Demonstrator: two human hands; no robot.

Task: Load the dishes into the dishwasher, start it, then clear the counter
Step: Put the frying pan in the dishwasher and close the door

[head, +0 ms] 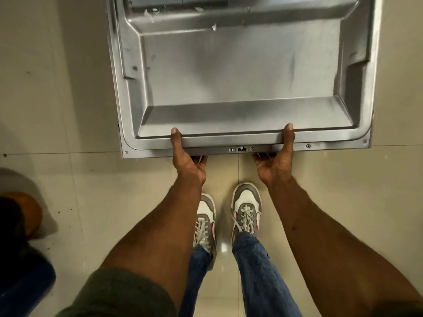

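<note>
Gripping dishwasher door (240,76) by near edge: your left hand (188,163), right hand (273,164), thumbs on top, fingers curled under. Door lies flat ahead, edge runs left-right, hands equally near, flanking latch (242,148). Next move, likely: swing up, away.
</note>
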